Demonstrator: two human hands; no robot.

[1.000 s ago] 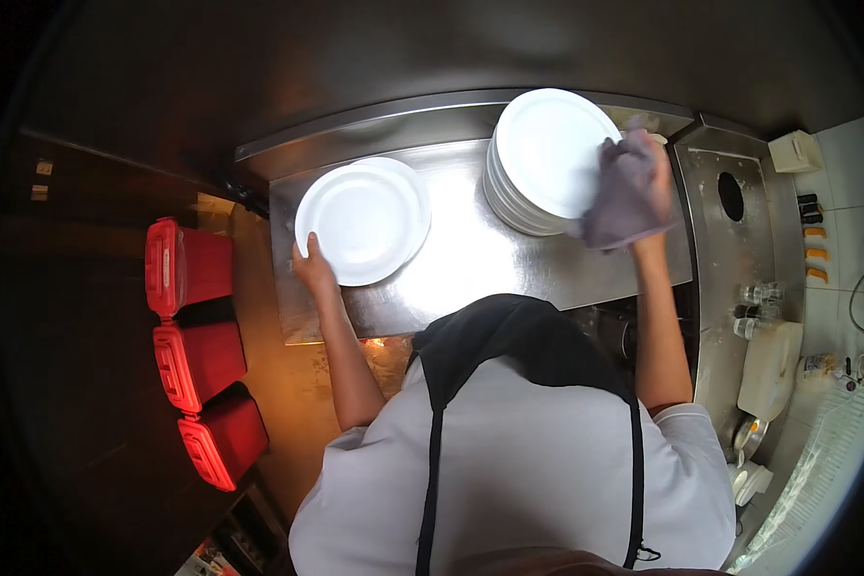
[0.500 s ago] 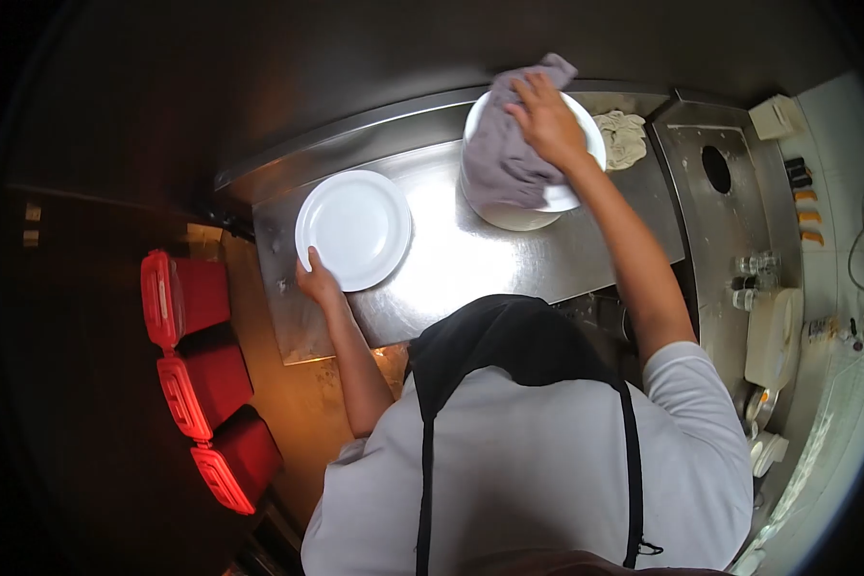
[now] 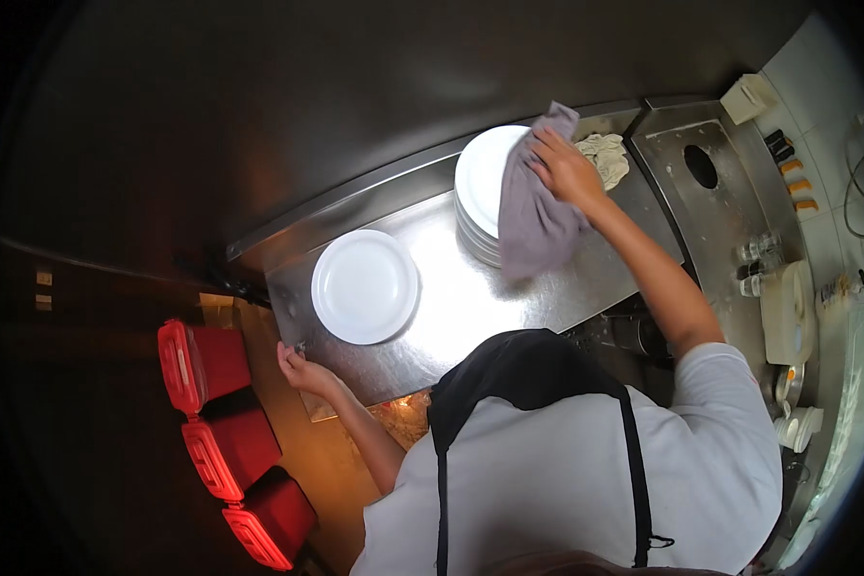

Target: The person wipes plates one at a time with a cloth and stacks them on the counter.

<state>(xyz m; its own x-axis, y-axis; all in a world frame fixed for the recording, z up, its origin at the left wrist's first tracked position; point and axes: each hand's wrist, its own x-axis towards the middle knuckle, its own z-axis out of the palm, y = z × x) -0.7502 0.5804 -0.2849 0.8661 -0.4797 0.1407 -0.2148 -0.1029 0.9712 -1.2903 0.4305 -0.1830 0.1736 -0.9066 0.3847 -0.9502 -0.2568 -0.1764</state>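
Observation:
My right hand [image 3: 564,171] grips a greyish-purple cloth [image 3: 540,226], which hangs over the right side of a tall stack of white plates [image 3: 487,178]. The cloth's lower end is a little blurred. Farther left on the steel counter [image 3: 586,288] lies a round white plate [image 3: 365,286]; whether others lie under it I cannot tell. My left hand [image 3: 302,370] is off that plate, by the counter's left edge, empty and with its fingers loosely bent and apart.
A crumpled cream cloth [image 3: 605,159] lies behind my right hand. To the right is a steel sink unit [image 3: 672,144] with a round dark hole, small glasses [image 3: 754,250] and a pale container [image 3: 787,312]. Red lidded bins [image 3: 230,442] line the left side.
My left hand has let go of the left plate and drawn back toward the counter's edge. The cloth has slid right in my right hand, baring the stack's top. The view has shifted.

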